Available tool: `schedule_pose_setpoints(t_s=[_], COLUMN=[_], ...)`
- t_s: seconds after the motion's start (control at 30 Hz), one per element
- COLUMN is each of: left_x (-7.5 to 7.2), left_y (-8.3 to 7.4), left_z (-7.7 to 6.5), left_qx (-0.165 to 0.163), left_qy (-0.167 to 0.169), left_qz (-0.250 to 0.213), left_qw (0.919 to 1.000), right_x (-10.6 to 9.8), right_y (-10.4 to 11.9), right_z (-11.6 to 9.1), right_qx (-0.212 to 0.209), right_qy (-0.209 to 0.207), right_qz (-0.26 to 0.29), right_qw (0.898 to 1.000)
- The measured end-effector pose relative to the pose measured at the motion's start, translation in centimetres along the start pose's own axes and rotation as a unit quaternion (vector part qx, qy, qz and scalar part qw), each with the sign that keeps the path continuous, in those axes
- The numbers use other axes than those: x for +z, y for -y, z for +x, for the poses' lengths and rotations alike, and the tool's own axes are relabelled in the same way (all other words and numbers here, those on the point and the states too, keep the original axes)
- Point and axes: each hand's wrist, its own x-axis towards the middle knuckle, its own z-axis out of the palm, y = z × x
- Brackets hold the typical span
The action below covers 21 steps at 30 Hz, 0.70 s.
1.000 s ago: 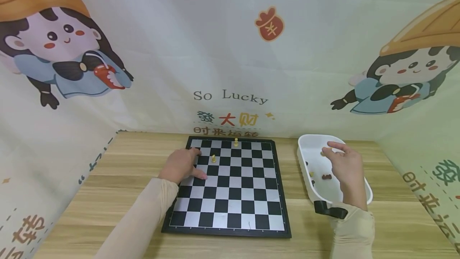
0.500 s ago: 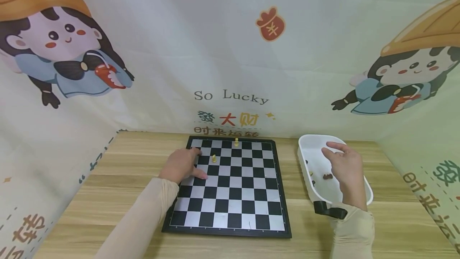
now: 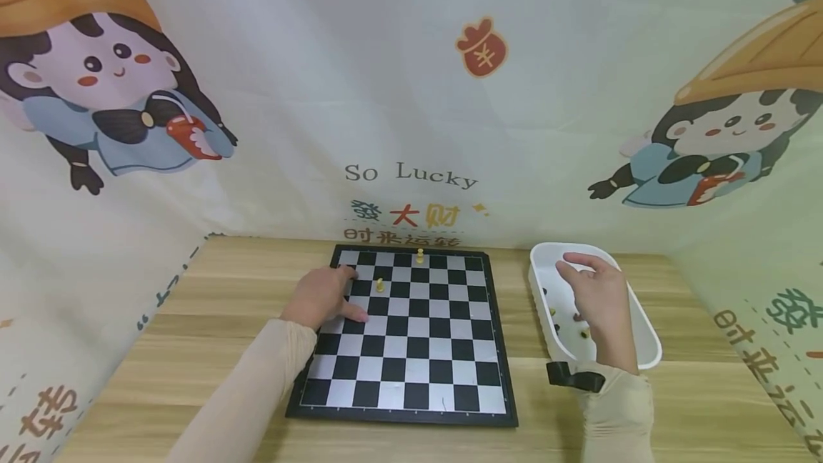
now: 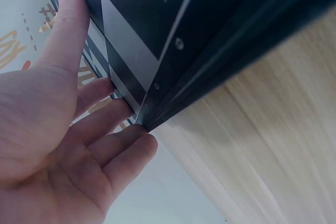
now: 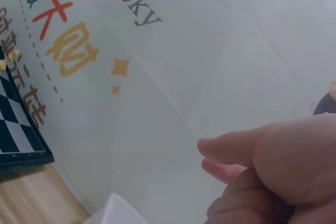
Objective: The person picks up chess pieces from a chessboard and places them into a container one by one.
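My left hand (image 3: 318, 296) rests at the left side of a black-and-white chessboard (image 3: 437, 349), thumb and fingers spread. In the left wrist view its fingertips (image 4: 137, 149) are right at the board's corner, with the thumb over the squares. On the board stand two pale yellow chess pieces, one near the far edge (image 3: 420, 256) and one further left (image 3: 380, 285). Over the white tray (image 3: 651, 349) hovers my right hand (image 3: 598, 295), fingers loosely bent and nothing visible between thumb and forefinger. Several small pieces lie in the tray, among them a yellow one (image 3: 585, 333).
A wooden tabletop (image 3: 212, 320) carries the board and the tray side by side. Behind it and at both sides hangs a printed cloth (image 3: 302, 91). A black strap (image 3: 574, 377) crosses my right sleeve.
A yellow piece seen by my right fingertips a second ago is gone from there, and one now lies lower in the tray. The right hand appears slightly further left; the left hand stays.
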Motion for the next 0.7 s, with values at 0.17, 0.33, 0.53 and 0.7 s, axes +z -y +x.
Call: schedule_pose_setpoints(t_s=[0.17,0.33,0.53,0.7], left_x=[0.0,0.2,0.4,0.4], left_y=[0.2,0.2,0.0,0.0], left_z=[-0.1,-0.1,0.0,-0.1], left_qx=[-0.004,-0.004,-0.007,-0.013], left_qy=[-0.001,-0.004,-0.005,-0.003], left_qz=[-0.001,0.0,0.001,0.0], left_qw=[1.0,1.0,1.0,0.9999], right_x=[1.1,1.8,3.1,4.7], right_y=[0.6,1.1,1.7,2.4], right_z=[-0.1,-0.4,-0.5,-0.5], right_qx=[-0.024,-0.045,-0.076,-0.093], right_qy=[-0.002,0.006,0.041,0.064], right_qz=[-0.01,-0.025,-0.022,-0.035], right_qw=[1.0,0.999,0.996,0.993])
